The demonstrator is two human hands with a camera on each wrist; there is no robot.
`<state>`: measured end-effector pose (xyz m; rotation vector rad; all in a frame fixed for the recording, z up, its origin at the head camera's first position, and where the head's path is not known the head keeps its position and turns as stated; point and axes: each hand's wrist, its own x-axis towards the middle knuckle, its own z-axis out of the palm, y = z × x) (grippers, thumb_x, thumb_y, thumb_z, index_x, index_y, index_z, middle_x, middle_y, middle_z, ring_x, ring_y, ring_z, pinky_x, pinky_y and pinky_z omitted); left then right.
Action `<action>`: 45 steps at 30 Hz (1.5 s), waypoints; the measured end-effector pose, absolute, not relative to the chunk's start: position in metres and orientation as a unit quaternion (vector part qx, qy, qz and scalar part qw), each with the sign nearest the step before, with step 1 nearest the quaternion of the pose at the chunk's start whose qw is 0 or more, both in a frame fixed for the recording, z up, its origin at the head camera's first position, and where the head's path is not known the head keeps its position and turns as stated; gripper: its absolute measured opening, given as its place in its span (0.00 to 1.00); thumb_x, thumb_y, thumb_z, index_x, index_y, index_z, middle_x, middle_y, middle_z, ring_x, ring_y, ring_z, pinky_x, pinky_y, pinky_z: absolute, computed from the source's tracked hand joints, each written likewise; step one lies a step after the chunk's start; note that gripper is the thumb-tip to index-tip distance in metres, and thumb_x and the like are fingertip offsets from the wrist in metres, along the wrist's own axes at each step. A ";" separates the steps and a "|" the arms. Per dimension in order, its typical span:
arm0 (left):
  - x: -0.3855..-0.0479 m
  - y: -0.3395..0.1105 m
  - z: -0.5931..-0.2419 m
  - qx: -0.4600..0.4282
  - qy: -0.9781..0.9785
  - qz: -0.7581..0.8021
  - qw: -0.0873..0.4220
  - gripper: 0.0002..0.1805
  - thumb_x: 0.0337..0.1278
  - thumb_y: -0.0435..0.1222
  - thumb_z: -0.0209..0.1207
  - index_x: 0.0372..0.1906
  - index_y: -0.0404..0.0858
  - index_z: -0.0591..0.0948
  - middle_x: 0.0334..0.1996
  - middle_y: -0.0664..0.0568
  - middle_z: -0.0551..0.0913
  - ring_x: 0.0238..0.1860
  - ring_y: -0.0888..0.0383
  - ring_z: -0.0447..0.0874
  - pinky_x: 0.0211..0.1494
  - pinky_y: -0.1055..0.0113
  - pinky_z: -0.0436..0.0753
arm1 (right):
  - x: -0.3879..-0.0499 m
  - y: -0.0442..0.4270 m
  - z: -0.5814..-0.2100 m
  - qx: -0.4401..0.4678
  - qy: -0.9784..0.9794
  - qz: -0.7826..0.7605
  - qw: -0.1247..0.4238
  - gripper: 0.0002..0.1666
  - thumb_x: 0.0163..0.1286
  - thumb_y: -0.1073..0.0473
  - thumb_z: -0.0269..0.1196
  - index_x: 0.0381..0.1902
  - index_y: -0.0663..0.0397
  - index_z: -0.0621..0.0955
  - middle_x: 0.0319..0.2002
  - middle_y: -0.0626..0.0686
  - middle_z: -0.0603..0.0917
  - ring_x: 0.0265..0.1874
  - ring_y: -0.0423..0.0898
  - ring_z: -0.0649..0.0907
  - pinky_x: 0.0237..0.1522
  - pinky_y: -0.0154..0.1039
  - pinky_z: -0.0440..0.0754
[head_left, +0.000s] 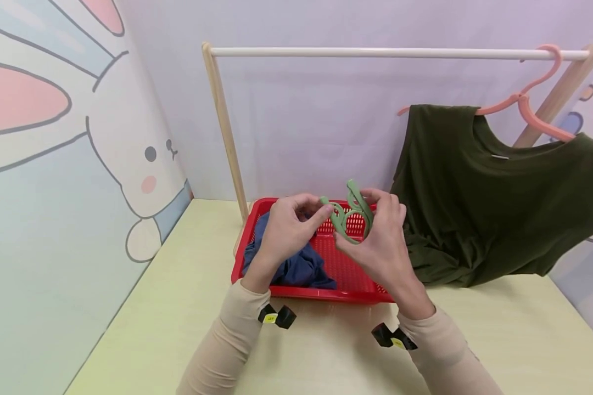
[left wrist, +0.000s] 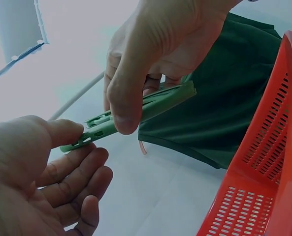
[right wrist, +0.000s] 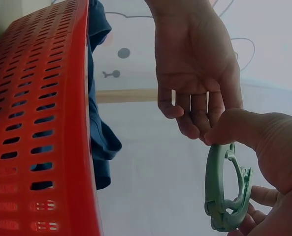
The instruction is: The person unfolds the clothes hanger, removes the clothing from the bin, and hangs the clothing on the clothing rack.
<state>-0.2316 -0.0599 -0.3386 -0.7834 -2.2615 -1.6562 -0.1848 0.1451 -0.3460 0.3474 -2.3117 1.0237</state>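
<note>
Both hands hold a green folding hanger (head_left: 359, 200) above the red basket. My left hand (head_left: 287, 227) pinches one end of it between thumb and fingers, as the left wrist view also shows. Around the hanger's other side, my right hand (head_left: 382, 247) grips with thumb and fingers. The hanger is folded up into a compact curved shape, seen edge-on in the left wrist view. Below the hands, the perforated red basket (head_left: 321, 294) stands on the table with a crumpled dark blue garment (head_left: 301, 269) in its left part.
A rack with a white bar (head_left: 375, 52) and wooden posts stands behind the basket. At its right, a pink hanger (head_left: 546, 129) carries a dark green shirt (head_left: 499, 203), which hangs down beside the basket to the pale table (head_left: 326, 351). A rabbit-printed wall (head_left: 69, 219) borders the left.
</note>
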 end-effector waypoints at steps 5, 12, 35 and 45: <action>-0.232 -0.062 -0.338 -0.273 -0.769 -0.564 0.125 0.10 0.76 0.41 0.71 0.48 0.38 0.93 0.36 0.52 0.91 0.33 0.48 0.83 0.35 0.66 0.80 | -0.183 0.144 -0.345 0.127 -0.868 0.388 0.282 0.54 0.55 0.60 0.87 0.74 0.62 0.70 0.62 0.63 0.77 0.63 0.59 0.73 0.52 0.52 0.75; -0.235 -0.068 -0.337 -0.290 -0.780 -0.535 0.143 0.10 0.74 0.39 0.72 0.51 0.39 0.93 0.39 0.51 0.92 0.36 0.55 0.84 0.40 0.65 0.83 | -0.182 0.155 -0.338 0.117 -0.872 0.401 0.256 0.36 0.70 0.53 0.81 0.67 0.58 0.77 0.55 0.56 0.83 0.54 0.51 0.80 0.44 0.48 0.84; -0.235 -0.073 -0.332 -0.326 -0.789 -0.503 0.137 0.10 0.75 0.36 0.71 0.54 0.36 0.91 0.44 0.49 0.92 0.37 0.55 0.83 0.41 0.63 0.83 | -0.179 0.189 -0.319 0.143 -0.870 0.441 0.170 0.12 0.75 0.54 0.77 0.52 0.50 0.89 0.38 0.51 0.88 0.33 0.51 0.83 0.33 0.34 0.84; -0.238 -0.080 -0.329 -0.308 -0.779 -0.527 0.142 0.07 0.78 0.36 0.68 0.51 0.37 0.90 0.42 0.49 0.91 0.40 0.54 0.83 0.42 0.63 0.80 | -0.180 0.200 -0.317 0.117 -0.875 0.428 0.196 0.12 0.78 0.52 0.74 0.53 0.51 0.89 0.40 0.50 0.88 0.34 0.52 0.84 0.35 0.32 0.83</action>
